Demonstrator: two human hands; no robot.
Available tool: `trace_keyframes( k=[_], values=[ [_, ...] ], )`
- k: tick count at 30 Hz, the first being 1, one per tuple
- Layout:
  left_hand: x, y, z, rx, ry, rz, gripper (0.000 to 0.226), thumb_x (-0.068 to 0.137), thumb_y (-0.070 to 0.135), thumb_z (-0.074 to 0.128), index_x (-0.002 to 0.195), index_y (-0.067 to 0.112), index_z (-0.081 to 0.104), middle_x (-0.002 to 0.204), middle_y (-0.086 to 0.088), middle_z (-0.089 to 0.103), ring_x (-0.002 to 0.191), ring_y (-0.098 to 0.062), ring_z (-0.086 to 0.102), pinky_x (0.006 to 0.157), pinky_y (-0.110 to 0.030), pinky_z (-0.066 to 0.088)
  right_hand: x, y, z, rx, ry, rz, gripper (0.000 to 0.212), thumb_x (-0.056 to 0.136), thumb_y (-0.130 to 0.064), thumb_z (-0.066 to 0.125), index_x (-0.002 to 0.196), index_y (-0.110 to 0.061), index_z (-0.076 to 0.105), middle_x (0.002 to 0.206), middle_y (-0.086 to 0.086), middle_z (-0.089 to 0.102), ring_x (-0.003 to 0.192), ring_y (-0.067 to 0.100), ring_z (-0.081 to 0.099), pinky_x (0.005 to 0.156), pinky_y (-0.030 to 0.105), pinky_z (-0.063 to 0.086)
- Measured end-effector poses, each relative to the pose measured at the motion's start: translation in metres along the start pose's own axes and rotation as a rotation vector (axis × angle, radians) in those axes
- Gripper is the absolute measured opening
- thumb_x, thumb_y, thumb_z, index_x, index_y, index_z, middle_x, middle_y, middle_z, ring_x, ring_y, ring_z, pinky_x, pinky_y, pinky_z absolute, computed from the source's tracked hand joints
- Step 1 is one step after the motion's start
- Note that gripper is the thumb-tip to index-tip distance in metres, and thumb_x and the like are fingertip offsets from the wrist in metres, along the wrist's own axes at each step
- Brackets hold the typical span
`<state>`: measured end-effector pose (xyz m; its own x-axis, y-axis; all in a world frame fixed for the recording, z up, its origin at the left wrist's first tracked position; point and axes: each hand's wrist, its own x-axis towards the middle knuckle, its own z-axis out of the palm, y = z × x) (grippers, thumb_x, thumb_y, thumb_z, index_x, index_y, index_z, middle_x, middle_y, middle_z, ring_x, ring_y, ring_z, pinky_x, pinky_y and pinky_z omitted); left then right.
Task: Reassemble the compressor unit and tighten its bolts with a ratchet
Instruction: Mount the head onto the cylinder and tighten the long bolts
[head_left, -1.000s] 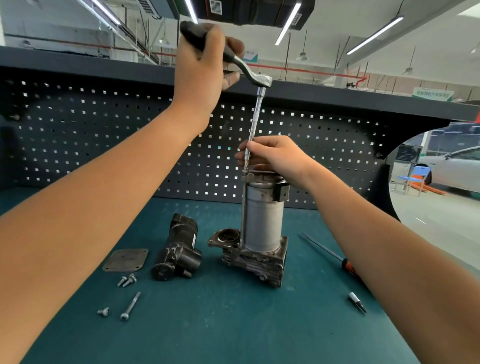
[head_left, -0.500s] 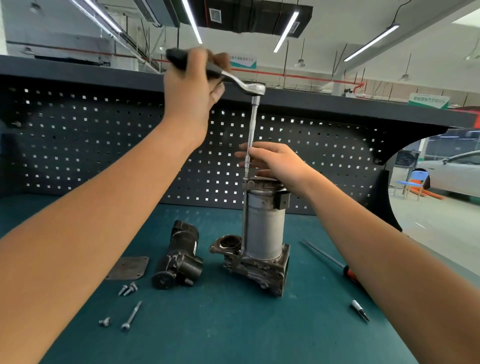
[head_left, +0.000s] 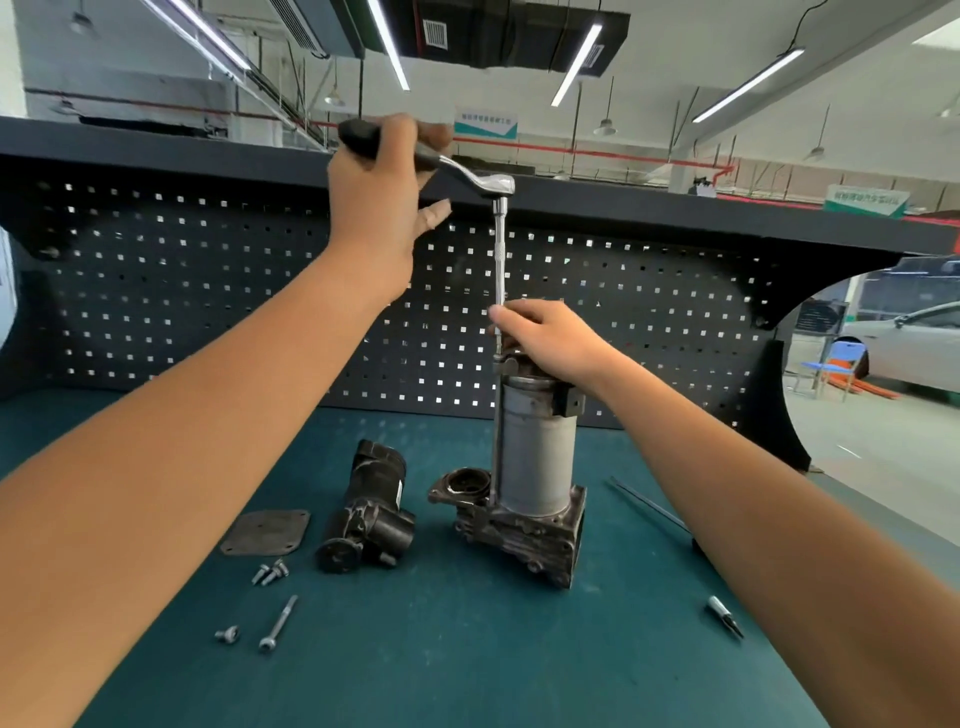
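Hands grip ratchet and extension.

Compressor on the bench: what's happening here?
A person is working a ratchet on the top of the upright compressor unit. The left hand grips the ratchet handle; the right hand pinches its long extension bar just above the unit. A black motor, a cover plate and several bolts lie loose on the bench.
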<state>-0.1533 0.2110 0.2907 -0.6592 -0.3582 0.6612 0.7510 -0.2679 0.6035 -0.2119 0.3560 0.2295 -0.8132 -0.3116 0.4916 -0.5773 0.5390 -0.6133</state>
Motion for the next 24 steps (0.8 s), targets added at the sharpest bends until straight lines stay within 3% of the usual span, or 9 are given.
trace_keyframes(
  k=[2,4,6,8,10,15,21,24],
  values=[
    [0.005,0.0,-0.004,-0.028,-0.008,-0.051,0.015,0.09,0.016,0.044,0.079,0.019,0.054,0.093,0.002,0.068,0.103,-0.014,0.063,0.073,-0.037,0.051,-0.002,0.001,0.001,-0.19,-0.14,0.039,0.046,0.092,-0.054,0.041,0.111,-0.017,0.06,0.11,0.002,0.063,0.104,0.018,0.054,0.087,0.03,0.04],
    [0.008,0.0,-0.007,-0.033,-0.04,-0.057,0.016,0.09,0.016,0.044,0.079,0.019,0.054,0.085,0.006,0.068,0.1,-0.011,0.066,0.075,-0.038,0.05,-0.005,0.002,0.003,-0.525,-0.298,0.037,0.046,0.086,-0.064,0.042,0.096,-0.02,0.051,0.092,-0.009,0.056,0.1,0.021,0.049,0.098,0.039,0.032],
    [0.007,0.0,-0.01,-0.006,-0.059,-0.027,0.017,0.09,0.015,0.044,0.078,0.019,0.055,0.083,0.007,0.069,0.096,-0.007,0.066,0.076,-0.039,0.05,-0.008,0.0,0.006,-0.756,-0.333,0.023,0.05,0.083,-0.066,0.047,0.094,-0.017,0.041,0.083,-0.006,0.053,0.093,0.023,0.049,0.108,0.052,0.018],
    [0.005,-0.001,-0.013,0.035,-0.07,0.011,0.016,0.09,0.015,0.045,0.079,0.019,0.055,0.085,0.008,0.069,0.095,-0.005,0.066,0.075,-0.039,0.05,-0.011,0.0,0.007,-0.863,-0.307,0.032,0.056,0.082,-0.063,0.05,0.106,-0.013,0.045,0.106,0.002,0.058,0.105,0.026,0.051,0.108,0.057,0.013],
    [0.003,-0.001,-0.014,0.066,-0.084,0.04,0.016,0.09,0.015,0.045,0.079,0.018,0.056,0.086,0.008,0.069,0.095,-0.003,0.066,0.074,-0.036,0.051,-0.019,0.005,0.004,-0.946,-0.248,0.023,0.069,0.081,-0.062,0.052,0.128,-0.013,0.041,0.134,0.005,0.047,0.122,0.028,0.043,0.106,0.056,0.02],
    [-0.002,0.0,-0.016,0.078,-0.093,0.054,0.033,0.09,0.015,0.045,0.064,0.026,0.061,0.083,0.011,0.07,0.096,-0.004,0.065,0.068,-0.032,0.052,-0.043,0.028,-0.006,-0.689,-0.075,-0.096,0.08,0.078,-0.053,0.064,0.144,-0.024,0.028,0.149,-0.005,0.032,0.137,0.016,0.027,0.106,0.048,0.033],
    [-0.008,0.003,-0.021,0.083,-0.106,0.068,0.033,0.091,0.015,0.044,0.064,0.026,0.059,0.083,0.011,0.07,0.096,-0.003,0.065,0.069,-0.032,0.053,-0.039,0.026,-0.005,-0.815,-0.07,-0.139,0.068,0.085,-0.055,0.054,0.143,-0.027,0.033,0.149,-0.004,0.034,0.138,0.018,0.027,0.107,0.044,0.025],
    [-0.01,0.001,-0.022,0.097,-0.093,0.095,0.029,0.091,0.016,0.044,0.068,0.026,0.058,0.087,0.009,0.069,0.099,-0.003,0.064,0.07,-0.032,0.055,-0.044,0.032,-0.004,-0.497,-0.009,-0.062,0.062,0.089,-0.052,0.048,0.143,-0.025,0.035,0.153,-0.005,0.026,0.14,0.016,0.021,0.113,0.044,0.023]
  ],
)
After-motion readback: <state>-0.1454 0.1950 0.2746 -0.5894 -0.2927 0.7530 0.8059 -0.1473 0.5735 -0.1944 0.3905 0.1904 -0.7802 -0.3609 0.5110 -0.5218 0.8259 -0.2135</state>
